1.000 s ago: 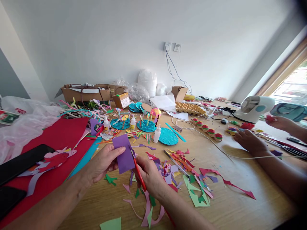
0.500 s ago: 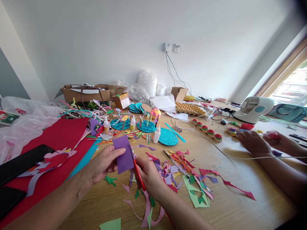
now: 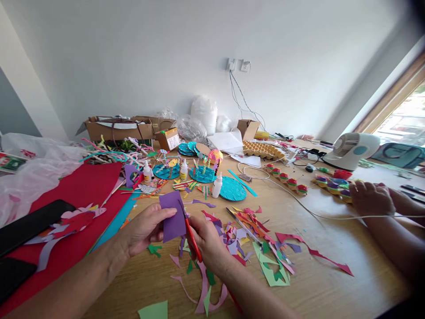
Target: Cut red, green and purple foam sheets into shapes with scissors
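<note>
A purple sheet of paper [image 3: 172,223] is pinched between the thumb and fingers of my left hand [image 3: 148,228]. My right hand [image 3: 207,243] grips red-handled scissors [image 3: 193,241], whose blades lie along the sheet's upper right edge. Whether the blades are parted I cannot tell. Below and right of my hands lie paper scraps [image 3: 232,237] in several colours. A green cut piece [image 3: 154,250] rests under my left hand, and a light green sheet with a hole [image 3: 270,268] lies to the right.
Glue bottles [image 3: 217,185] stand beside blue discs [image 3: 234,189]. Red card [image 3: 76,190] covers the left side. A white cable [image 3: 299,201] crosses the right side, where another person's hands [image 3: 373,199] touch a row of painted egg-carton pieces [image 3: 332,186]. A fan [image 3: 352,150] stands behind.
My hands and the purple paper have shifted very slightly right. The other person's hands have moved right along the egg-carton row, uncovering more of its painted pieces.
</note>
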A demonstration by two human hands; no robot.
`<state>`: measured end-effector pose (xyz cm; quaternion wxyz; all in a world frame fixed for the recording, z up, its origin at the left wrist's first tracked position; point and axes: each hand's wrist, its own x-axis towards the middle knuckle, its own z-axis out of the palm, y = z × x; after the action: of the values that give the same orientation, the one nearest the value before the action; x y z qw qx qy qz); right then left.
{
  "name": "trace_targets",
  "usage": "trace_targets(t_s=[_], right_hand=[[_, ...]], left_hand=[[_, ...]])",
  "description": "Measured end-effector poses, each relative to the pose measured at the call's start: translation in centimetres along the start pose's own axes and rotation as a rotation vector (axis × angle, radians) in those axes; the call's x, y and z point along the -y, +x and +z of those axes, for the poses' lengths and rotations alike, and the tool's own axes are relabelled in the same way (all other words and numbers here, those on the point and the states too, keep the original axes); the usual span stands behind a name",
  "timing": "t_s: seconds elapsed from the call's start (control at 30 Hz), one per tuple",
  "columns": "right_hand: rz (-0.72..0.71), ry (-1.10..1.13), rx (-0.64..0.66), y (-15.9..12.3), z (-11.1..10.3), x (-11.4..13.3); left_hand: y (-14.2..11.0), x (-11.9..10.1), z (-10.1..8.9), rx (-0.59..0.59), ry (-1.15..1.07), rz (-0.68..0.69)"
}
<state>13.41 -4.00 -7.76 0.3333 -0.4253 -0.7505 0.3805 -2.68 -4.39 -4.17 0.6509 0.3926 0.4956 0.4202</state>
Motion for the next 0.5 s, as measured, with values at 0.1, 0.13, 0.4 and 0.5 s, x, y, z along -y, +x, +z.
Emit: trace_targets(t_s=[0.1, 0.13, 0.4, 0.5], right_hand=[[-0.011, 0.001, -0.004, 0.02, 0.07, -0.17], [-0.014, 0.000, -0.002, 0.05, 0.10, -0.24], [0.014, -0.006, 0.001, 0.15, 0.27, -0.38], [0.026, -0.002, 0.018, 0.07, 0.16, -0.17]], left_hand=[[-0.07, -0.14, 0.16, -0.002, -0.004, -0.012], [-0.10, -0.20, 0.24, -0.003, -0.013, -0.016], [-0.10, -0.32, 0.64, -0.119, -0.079, 0.059], [-0.10, -0.26, 0.63, -0.103, -0.060, 0.051]])
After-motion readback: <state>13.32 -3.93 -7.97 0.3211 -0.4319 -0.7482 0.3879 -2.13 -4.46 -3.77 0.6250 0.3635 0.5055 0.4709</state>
